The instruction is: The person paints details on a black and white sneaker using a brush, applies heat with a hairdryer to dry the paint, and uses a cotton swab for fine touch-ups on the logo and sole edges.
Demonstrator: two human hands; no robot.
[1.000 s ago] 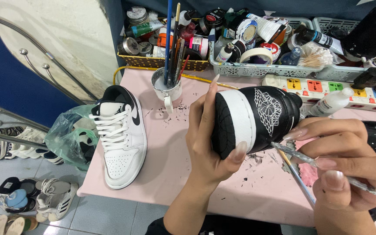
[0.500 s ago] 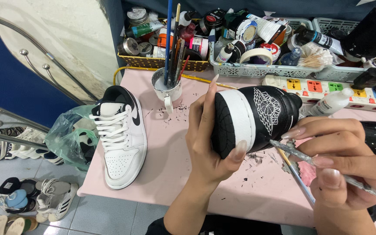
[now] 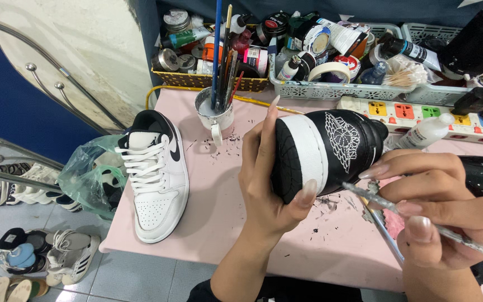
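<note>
My left hand (image 3: 266, 184) is clenched around the black sneaker (image 3: 328, 151), which I hold raised above the pink table (image 3: 219, 207) with its heel end toward the camera. The fingers extend up the left side of the shoe, and the thumb presses on the white midsole band near the bottom edge. A white winged emblem shows on the black upper, facing up.

My right hand (image 3: 443, 215) grips a thin paintbrush (image 3: 420, 221) in a pinch between thumb and fingers. The brush shaft runs from lower right toward upper left, and its tip lies just beside the lower edge of the black sneaker; I cannot tell whether it is touching.

On the table to the left lies the matching white sneaker (image 3: 155, 176), sole down, with white laces and black collar. Beyond it stands a white mug (image 3: 215, 114) holding several upright brushes. Dark flecks lie scattered on the table surface around the mug and beneath the held shoe.

Along the back edge sit a yellow basket (image 3: 208, 81) and a pale basket (image 3: 314, 89), both filled with jars and bottles. A white power strip (image 3: 415, 112) lies to the right, with a small white bottle (image 3: 426, 133) resting just in front of it.
</note>
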